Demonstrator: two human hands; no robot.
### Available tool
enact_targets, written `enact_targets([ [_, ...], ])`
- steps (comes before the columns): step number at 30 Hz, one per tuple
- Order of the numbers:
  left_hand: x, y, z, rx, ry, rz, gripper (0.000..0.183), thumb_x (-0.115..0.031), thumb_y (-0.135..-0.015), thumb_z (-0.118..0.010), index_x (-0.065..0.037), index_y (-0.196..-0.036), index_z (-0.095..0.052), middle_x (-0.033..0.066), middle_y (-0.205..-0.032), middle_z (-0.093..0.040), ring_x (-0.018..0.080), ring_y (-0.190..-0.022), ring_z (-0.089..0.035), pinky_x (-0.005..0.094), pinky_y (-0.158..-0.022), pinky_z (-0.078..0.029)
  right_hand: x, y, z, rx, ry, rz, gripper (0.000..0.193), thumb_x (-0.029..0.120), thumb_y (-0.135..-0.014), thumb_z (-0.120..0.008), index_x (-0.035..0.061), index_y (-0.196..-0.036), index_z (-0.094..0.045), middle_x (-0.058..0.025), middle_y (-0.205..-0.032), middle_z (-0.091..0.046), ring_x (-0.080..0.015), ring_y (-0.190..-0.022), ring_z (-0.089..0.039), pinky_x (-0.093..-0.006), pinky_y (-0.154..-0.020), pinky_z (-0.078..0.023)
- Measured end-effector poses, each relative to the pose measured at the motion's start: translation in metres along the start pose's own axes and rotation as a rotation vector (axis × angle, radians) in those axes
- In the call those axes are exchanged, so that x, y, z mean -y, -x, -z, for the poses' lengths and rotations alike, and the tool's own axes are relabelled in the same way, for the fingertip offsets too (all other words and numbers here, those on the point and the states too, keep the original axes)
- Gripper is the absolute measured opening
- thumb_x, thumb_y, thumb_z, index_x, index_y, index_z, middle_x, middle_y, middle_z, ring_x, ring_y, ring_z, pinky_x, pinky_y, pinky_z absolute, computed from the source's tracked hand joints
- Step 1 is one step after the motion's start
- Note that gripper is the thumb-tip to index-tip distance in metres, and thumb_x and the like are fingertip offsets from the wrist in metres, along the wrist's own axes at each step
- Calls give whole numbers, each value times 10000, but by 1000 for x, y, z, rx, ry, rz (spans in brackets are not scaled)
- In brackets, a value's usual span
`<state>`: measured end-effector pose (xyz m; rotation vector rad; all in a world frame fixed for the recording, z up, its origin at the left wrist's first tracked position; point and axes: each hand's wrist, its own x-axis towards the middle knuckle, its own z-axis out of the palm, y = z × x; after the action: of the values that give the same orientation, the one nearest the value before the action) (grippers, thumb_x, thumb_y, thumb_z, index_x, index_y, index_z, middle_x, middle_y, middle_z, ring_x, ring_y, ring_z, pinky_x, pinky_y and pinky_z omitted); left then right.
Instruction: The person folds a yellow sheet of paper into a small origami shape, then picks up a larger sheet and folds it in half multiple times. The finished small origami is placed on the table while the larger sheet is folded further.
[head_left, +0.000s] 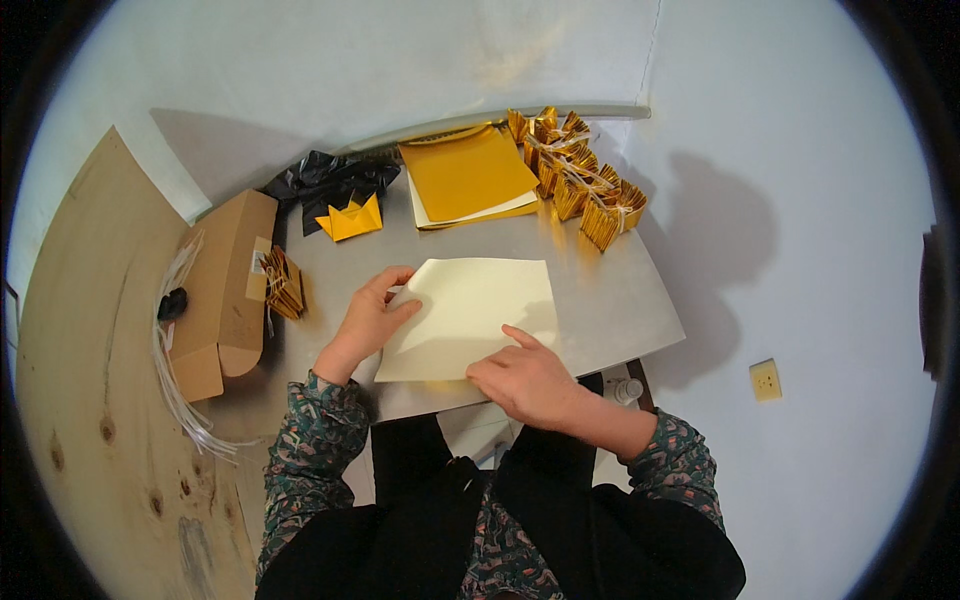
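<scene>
A cream-coloured sheet of paper (470, 310) lies in front of me near the table's front edge, its upper left corner slightly lifted. My left hand (368, 315) grips its left edge, thumb on top and fingers curled around the side. At the near edge, toward the right, my right hand (530, 382) holds the sheet with bent fingers, one finger stretched over the paper. Beyond the sheet rests a stack of gold paper (470, 175) with cream backs showing. A folded gold paper piece with pointed tips (352, 218) sits left of that stack.
Tied bundles of folded gold paper (612, 215) line the back right of the metal table (620, 300). At left are a cardboard box (225, 290), another gold bundle (283, 283), white plastic strands (165, 350) and a wooden board (90, 330). A black plastic bag (325, 180) lies behind.
</scene>
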<state>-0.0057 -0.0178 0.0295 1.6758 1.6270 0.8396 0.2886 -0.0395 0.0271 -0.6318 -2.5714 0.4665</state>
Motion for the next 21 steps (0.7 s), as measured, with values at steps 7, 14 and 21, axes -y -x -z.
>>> enact_targets([
  [7, -35, 17, 3, 66, 522, -75, 704, 27, -958, -705, -103, -1583, -410, 65, -1301, -650, 146, -1186, -626, 293, -1017, -511, -4, -17, 55, -281, -117, 34, 95, 146, -904, -715, 81, -973, -712, -141, -1194, -675, -371, -1242, -591, -515, -1134, -427],
  [14, -74, 47, 18, 177, 335, -402, 870, 20, -917, -742, -129, -1660, -314, 66, -1598, -461, 167, -1404, -490, 352, -1163, -408, -9, -15, 84, -270, -57, 69, 65, 85, -889, -733, 81, -950, -713, -130, -1380, -621, -386, -1344, -537, -576, -1234, -280],
  [21, -83, 53, 22, 270, 314, -456, 744, 24, -921, -724, -118, -1598, -449, 86, -1593, -510, 214, -1368, -555, 359, -1111, -468, -9, -12, 77, -271, -342, -109, 100, 66, -878, -753, 44, -962, -705, -115, -1158, -700, -275, -1023, -690, -387, -936, -539],
])
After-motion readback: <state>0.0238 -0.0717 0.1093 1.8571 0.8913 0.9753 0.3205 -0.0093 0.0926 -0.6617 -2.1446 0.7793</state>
